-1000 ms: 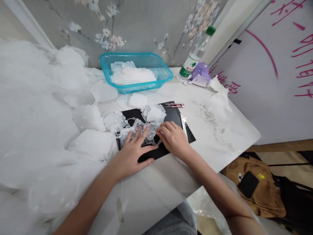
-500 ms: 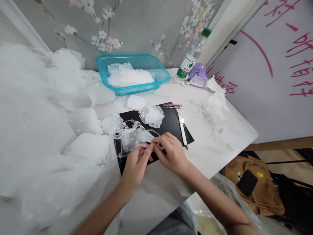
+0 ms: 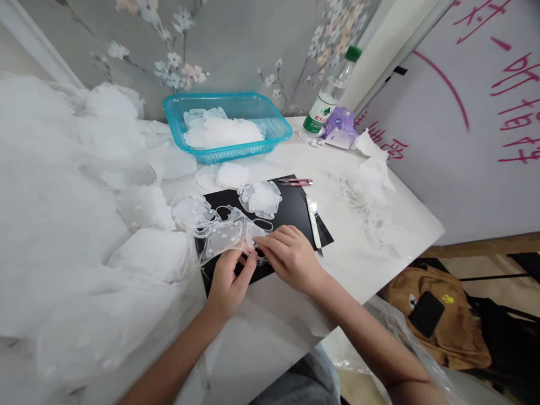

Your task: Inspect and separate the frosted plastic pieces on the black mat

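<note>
Both hands meet over a black mat (image 3: 291, 211) on the white table. My left hand (image 3: 232, 277) pinches the near edge of a translucent plastic piece (image 3: 223, 236) with white dots and thin looping edges. My right hand (image 3: 291, 256) has its fingertips closed at the right part of the same piece; the exact grip is partly hidden. Behind them on the mat lies a small stack of similar translucent pieces (image 3: 261, 199). Pink-handled thread snips (image 3: 296, 181) rest at the mat's far edge, and a white-handled craft knife (image 3: 313, 224) along its right side.
A blue plastic basket (image 3: 171, 112) holding white pieces stands at the back. Right of it are a green-capped bottle (image 3: 324, 107) and a purple packet (image 3: 341, 126). Clear scraps (image 3: 367, 202) lie on the right, and a large heap of translucent pieces (image 3: 84, 225) fills the left.
The plastic piece has tilted up and sits flatter to view in my hands. My right fingertips have shifted slightly left, and my left hand has turned a little.
</note>
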Action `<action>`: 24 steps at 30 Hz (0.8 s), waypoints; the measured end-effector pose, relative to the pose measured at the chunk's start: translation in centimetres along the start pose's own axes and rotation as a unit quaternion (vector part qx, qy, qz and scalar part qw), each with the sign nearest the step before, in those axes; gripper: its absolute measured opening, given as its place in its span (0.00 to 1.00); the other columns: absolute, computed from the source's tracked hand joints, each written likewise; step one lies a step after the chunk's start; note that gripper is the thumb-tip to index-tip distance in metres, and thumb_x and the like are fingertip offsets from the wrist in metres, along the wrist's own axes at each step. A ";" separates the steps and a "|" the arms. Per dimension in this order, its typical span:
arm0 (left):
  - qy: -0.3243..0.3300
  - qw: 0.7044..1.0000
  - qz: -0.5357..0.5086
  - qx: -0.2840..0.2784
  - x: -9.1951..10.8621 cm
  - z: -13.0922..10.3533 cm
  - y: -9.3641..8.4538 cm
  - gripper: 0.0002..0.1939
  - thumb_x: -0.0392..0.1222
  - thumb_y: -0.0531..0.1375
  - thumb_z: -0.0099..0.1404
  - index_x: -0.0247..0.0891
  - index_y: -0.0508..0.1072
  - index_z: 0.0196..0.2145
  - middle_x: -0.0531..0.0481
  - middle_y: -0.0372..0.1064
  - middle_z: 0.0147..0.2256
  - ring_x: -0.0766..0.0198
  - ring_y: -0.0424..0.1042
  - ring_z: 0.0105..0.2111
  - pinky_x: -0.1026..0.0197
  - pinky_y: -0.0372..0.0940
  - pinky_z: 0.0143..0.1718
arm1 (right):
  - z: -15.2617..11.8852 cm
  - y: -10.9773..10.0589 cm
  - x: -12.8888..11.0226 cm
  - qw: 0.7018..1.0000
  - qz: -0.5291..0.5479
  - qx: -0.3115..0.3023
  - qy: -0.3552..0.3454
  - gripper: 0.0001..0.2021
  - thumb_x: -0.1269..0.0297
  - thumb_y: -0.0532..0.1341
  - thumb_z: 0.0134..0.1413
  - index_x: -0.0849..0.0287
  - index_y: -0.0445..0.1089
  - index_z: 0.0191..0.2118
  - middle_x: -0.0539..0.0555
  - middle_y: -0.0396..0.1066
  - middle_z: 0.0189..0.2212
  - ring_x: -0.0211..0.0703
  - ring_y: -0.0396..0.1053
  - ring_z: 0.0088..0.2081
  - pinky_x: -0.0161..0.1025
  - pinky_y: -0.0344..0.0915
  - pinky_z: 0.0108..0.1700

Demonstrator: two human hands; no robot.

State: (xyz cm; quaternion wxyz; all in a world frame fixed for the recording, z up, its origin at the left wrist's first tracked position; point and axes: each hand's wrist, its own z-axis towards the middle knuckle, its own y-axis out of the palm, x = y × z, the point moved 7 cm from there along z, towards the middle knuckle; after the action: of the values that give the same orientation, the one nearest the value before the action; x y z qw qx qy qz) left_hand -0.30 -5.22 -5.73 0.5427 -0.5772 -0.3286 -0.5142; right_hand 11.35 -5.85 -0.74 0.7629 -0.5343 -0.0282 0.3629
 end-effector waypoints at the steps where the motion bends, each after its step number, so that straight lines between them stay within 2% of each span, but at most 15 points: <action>1: -0.004 1.000 0.005 0.002 -0.1 0.1 0.0 0.09 0.42 0.54 0.66 0.37 0.68 0.30 0.52 0.66 0.26 0.67 0.66 0.27 0.65 0.62 0.32 | 0.0 0.1 0.0 1.000 -0.016 -0.003 -0.004 0.09 0.70 0.53 0.64 0.61 0.70 0.42 0.54 0.75 0.32 0.42 0.66 0.33 0.42 0.61 0.37; 6: -0.022 1.000 0.011 0.008 -0.7 0.2 0.0 0.10 0.43 0.53 0.64 0.36 0.69 0.29 0.51 0.67 0.26 0.65 0.67 0.27 0.64 0.63 0.31 | 0.2 0.1 0.1 0.999 -0.049 -0.011 0.001 0.10 0.71 0.51 0.65 0.61 0.69 0.40 0.55 0.73 0.30 0.42 0.65 0.34 0.43 0.60 0.42; 9: -0.026 0.999 0.023 0.004 -0.6 0.1 0.2 0.10 0.42 0.53 0.62 0.36 0.70 0.28 0.49 0.70 0.28 0.62 0.70 0.31 0.62 0.65 0.34 | 0.3 -0.6 0.9 0.998 -0.065 0.011 0.016 0.10 0.73 0.50 0.64 0.60 0.68 0.39 0.55 0.73 0.31 0.44 0.65 0.34 0.44 0.59 0.43; 13: -0.028 0.998 0.047 -0.006 -0.2 0.0 0.4 0.10 0.39 0.53 0.58 0.38 0.66 0.21 0.50 0.68 0.23 0.61 0.68 0.28 0.59 0.64 0.35 | 0.3 -2.5 3.3 0.989 -0.042 0.092 0.111 0.08 0.71 0.51 0.63 0.59 0.67 0.37 0.55 0.71 0.29 0.45 0.64 0.32 0.43 0.61 0.38; 15: -0.023 0.998 0.050 -0.013 0.0 0.0 0.4 0.10 0.39 0.53 0.58 0.38 0.65 0.20 0.50 0.67 0.23 0.60 0.69 0.29 0.57 0.64 0.39 | 0.1 -2.9 4.0 0.982 0.008 0.106 0.155 0.07 0.71 0.52 0.62 0.59 0.67 0.35 0.55 0.70 0.28 0.44 0.65 0.32 0.42 0.62 0.36; 17: -0.018 0.998 0.050 -0.017 0.2 -0.1 0.4 0.08 0.38 0.52 0.58 0.38 0.68 0.24 0.50 0.69 0.25 0.58 0.70 0.32 0.54 0.63 0.44 | 0.1 -2.4 3.6 0.982 0.060 0.071 0.162 0.07 0.73 0.53 0.58 0.60 0.67 0.39 0.55 0.70 0.30 0.45 0.66 0.34 0.41 0.64 0.37; 19: -0.001 0.998 0.050 -0.025 0.5 -0.1 0.4 0.08 0.38 0.52 0.57 0.38 0.71 0.29 0.49 0.71 0.28 0.57 0.70 0.35 0.53 0.62 0.47 | 0.3 -1.3 2.5 0.985 0.097 0.011 0.142 0.16 0.74 0.54 0.52 0.62 0.66 0.48 0.58 0.71 0.38 0.47 0.67 0.39 0.44 0.65 0.41; 21: 0.022 0.998 0.050 -0.034 0.9 -0.2 0.5 0.07 0.37 0.52 0.57 0.37 0.70 0.29 0.48 0.71 0.30 0.57 0.70 0.35 0.54 0.62 0.46 | 0.4 -0.2 1.6 0.985 0.109 -0.037 0.130 0.22 0.73 0.56 0.50 0.63 0.63 0.54 0.60 0.71 0.45 0.50 0.67 0.43 0.47 0.65 0.45; 24: 0.039 0.998 0.048 -0.030 1.3 -0.3 0.3 0.05 0.37 0.54 0.58 0.37 0.66 0.25 0.49 0.67 0.27 0.59 0.68 0.32 0.56 0.63 0.40 | 0.4 0.8 1.2 0.985 0.099 -0.044 0.132 0.15 0.70 0.57 0.56 0.62 0.68 0.49 0.58 0.74 0.42 0.49 0.68 0.42 0.46 0.65 0.44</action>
State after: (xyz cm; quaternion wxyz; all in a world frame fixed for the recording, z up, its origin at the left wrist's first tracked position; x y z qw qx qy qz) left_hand 0.20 -5.79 -4.64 0.5611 -0.5881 -0.2637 -0.5195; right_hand 11.65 -4.72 -1.61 0.6964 -0.6102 0.1096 0.3615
